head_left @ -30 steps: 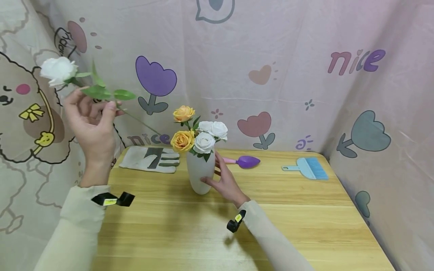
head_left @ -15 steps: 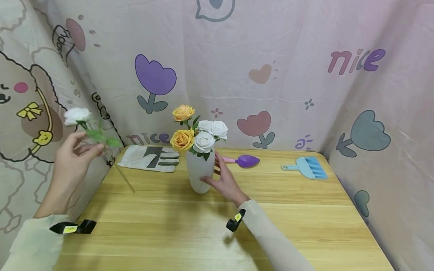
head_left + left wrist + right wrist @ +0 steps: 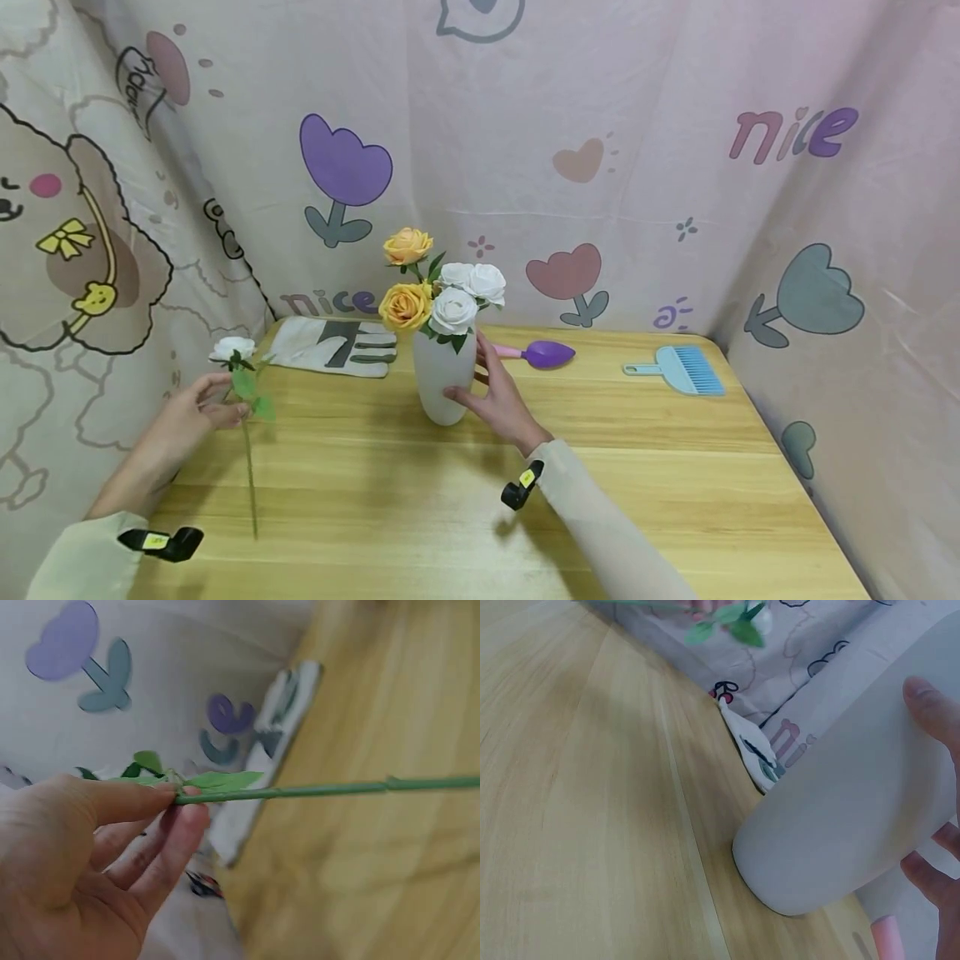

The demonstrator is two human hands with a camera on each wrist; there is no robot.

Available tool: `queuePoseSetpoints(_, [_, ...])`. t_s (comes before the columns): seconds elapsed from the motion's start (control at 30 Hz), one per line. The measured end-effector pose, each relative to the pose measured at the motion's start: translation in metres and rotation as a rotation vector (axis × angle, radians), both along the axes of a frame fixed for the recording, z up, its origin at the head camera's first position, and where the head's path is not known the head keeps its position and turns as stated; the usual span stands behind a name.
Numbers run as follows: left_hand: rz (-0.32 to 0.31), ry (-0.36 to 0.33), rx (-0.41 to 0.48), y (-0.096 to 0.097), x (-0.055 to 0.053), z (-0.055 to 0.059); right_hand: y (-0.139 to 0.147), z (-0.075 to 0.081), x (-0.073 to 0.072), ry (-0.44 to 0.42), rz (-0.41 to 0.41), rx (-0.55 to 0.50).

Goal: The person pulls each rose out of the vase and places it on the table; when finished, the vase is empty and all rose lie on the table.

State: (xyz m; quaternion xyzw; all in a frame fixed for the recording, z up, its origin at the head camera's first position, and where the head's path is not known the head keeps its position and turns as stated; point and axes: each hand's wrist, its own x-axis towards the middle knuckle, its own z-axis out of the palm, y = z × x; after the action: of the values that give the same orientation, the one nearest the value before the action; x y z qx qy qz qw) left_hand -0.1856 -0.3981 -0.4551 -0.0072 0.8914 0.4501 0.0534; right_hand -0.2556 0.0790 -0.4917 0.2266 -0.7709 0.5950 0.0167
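White rose (image 3: 233, 348), lower left, looks light with a thin bendy stem; left hand (image 3: 183, 414) pinches it just below the leaves; right hand (image 3: 501, 400) cups the vase (image 3: 442, 379).

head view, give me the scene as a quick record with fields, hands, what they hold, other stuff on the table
left hand: pinches the stem of a white rose, stem tip low over the table
right hand: grips the side of the white vase
vase contents: two orange roses, three white roses
behind vase: work glove lying flat, purple trowel
far right: blue brush
surround: cartoon-print cloth
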Motion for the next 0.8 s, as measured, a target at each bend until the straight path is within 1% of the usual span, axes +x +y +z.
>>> queuePoseSetpoints(0.03, [-0.016, -0.007, 0.0, -0.002, -0.001, -0.005, 0.0, 0.0, 0.0, -0.001, 0.0, -0.001])
queuePoseSetpoints(0.1, [-0.04, 0.001, -0.034, -0.005, -0.003, -0.016, 0.0, -0.001, -0.001, 0.0, 0.0, -0.003])
queuePoseSetpoints(0.2, [-0.055, -0.006, -0.019, -0.008, -0.005, -0.03, 0.0, -0.002, -0.002, 0.002, -0.003, 0.0])
queuePoseSetpoints(0.37, [-0.037, -0.072, 0.049, -0.011, -0.007, -0.049, 0.0, -0.003, -0.003, -0.002, -0.003, -0.003])
queuePoseSetpoints(0.43, [-0.03, -0.08, 0.06, -0.011, -0.007, -0.054, 0.0, -0.004, -0.003, -0.007, 0.0, -0.007])
queuePoseSetpoints(0.57, [-0.026, -0.073, 0.023, -0.011, -0.005, -0.058, -0.001, -0.003, -0.002, -0.01, 0.004, -0.01])
queuePoseSetpoints(0.67, [-0.017, -0.088, 0.0, -0.009, -0.004, -0.057, 0.0, -0.002, -0.002, -0.007, 0.002, -0.007])
queuePoseSetpoints(0.8, [-0.024, -0.095, -0.004, -0.005, -0.003, -0.056, 0.0, -0.001, -0.002, -0.012, 0.0, -0.006])
